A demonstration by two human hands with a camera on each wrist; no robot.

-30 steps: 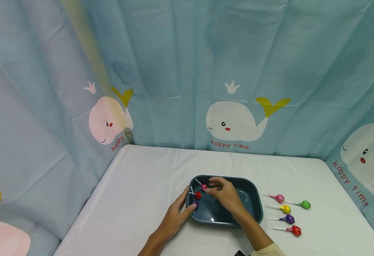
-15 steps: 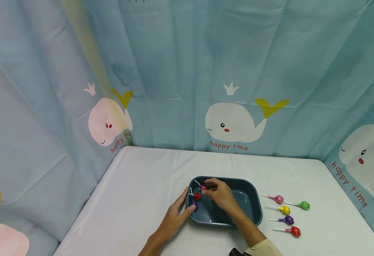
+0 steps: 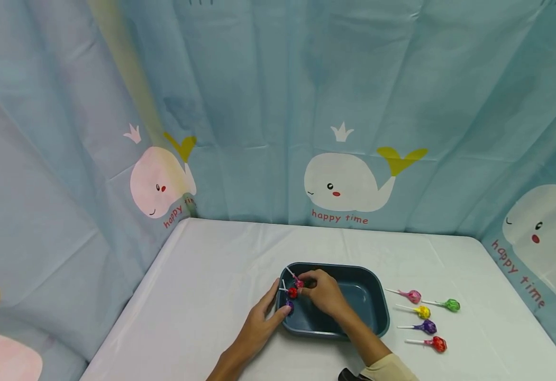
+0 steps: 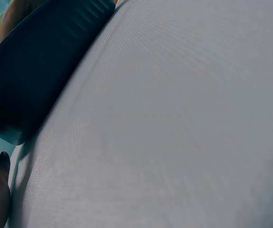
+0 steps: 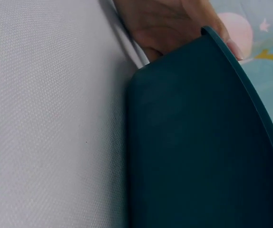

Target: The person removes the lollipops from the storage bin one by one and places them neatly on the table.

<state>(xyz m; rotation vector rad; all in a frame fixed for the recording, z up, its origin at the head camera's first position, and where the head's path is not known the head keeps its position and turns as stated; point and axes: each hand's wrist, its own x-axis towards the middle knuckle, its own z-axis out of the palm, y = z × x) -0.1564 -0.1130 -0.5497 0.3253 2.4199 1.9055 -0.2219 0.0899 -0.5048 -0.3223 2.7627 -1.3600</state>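
A dark blue rectangular tray [image 3: 313,321] sits on the white table. My left hand [image 3: 257,321] grips its left end; in the right wrist view the left thumb lies over the rim and the fingers lie outside the wall. My right hand [image 3: 326,294] reaches into the tray and pinches a pink lollipop [image 3: 299,283] by its wrapped head, stick pointing to the far left corner. Just nearer lies a red lollipop [image 3: 292,292], with a white stick crossing close by. A purple lollipop [image 3: 290,306] is partly hidden beside the left thumb. The left wrist view mostly shows tablecloth.
Right of the tray, several lollipops lie on the table: pink [image 3: 413,296], green [image 3: 451,305], yellow [image 3: 422,312], purple [image 3: 428,327] and red [image 3: 438,344]. A blue curtain [image 3: 254,174] printed with whales hangs behind and at the sides.
My right hand has shifted slightly left and nearer with the pink lollipop, bringing its head close to the red one. The left hand has stayed on the tray's end.
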